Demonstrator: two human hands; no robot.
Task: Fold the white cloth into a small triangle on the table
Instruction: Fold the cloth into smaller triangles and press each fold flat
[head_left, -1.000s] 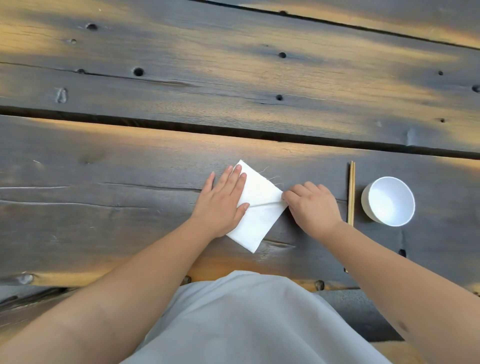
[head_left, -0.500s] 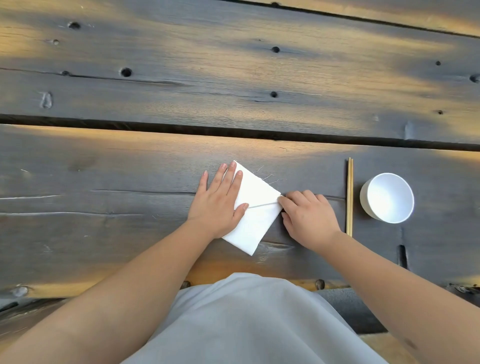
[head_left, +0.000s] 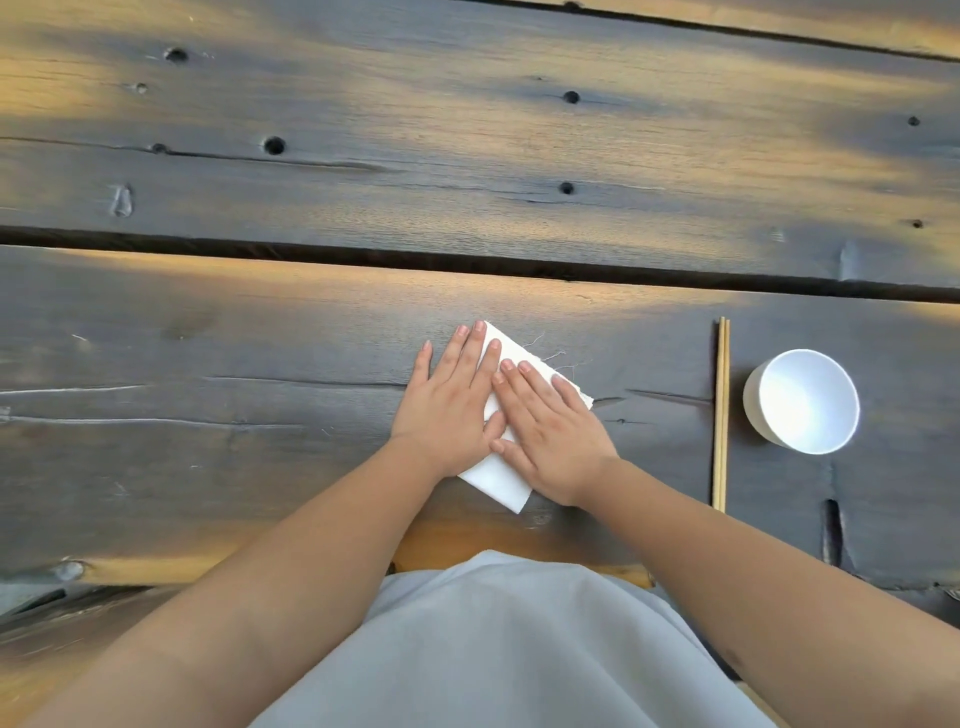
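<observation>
The white cloth (head_left: 497, 483) lies folded small on the dark wooden table (head_left: 260, 441), near the front edge, with loose threads at its far right side. My left hand (head_left: 451, 405) rests flat on its left part, fingers spread and pointing away from me. My right hand (head_left: 550, 431) lies flat on its right part, fingers pointing up and left, touching the left hand. Both palms press down and grip nothing. Most of the cloth is hidden under the hands; only its far edge and near corner show.
A pair of wooden chopsticks (head_left: 720, 415) lies straight to the right of the cloth. A white bowl (head_left: 802, 401) stands just right of them. A dark gap (head_left: 467, 262) runs across between the table planks. My grey garment (head_left: 519, 649) fills the bottom.
My right hand, which pinched the cloth's right corner, has moved left onto the cloth and now lies flat. The cloth's visible shape is narrower. The left hand has stayed in place.
</observation>
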